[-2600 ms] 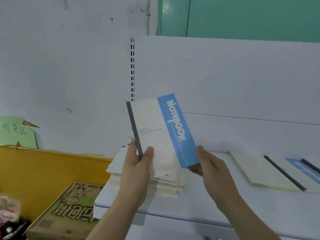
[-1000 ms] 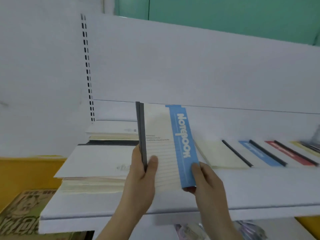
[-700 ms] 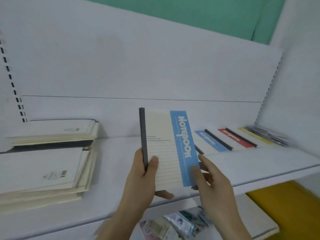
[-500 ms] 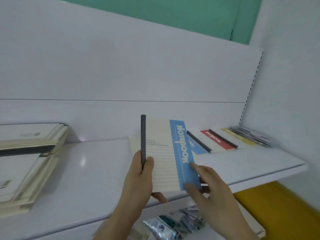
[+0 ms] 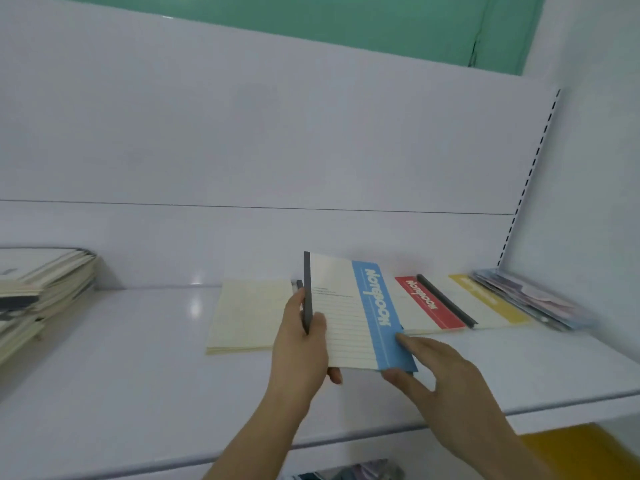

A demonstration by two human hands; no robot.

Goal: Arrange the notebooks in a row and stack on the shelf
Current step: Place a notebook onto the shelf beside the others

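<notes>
I hold a cream notebook with a blue band and dark spine tilted low over the white shelf. My left hand grips its spine edge, thumb on the cover. My right hand pinches the blue lower corner between thumb and forefinger. Beneath and beside it lies a row of flat notebooks: a cream-backed one to the left, a red-banded one and a yellow-banded one to the right. What lies directly under the held notebook is hidden.
A tall pile of cream notebooks sits at the shelf's left end. Thin plastic-wrapped items lie at the far right against the side wall. A lower shelf with packets shows below the front edge.
My view swung right from the pile to the row. Both hands carried the blue-banded notebook down and forward over the row; it now lies flatter, close to the shelf.
</notes>
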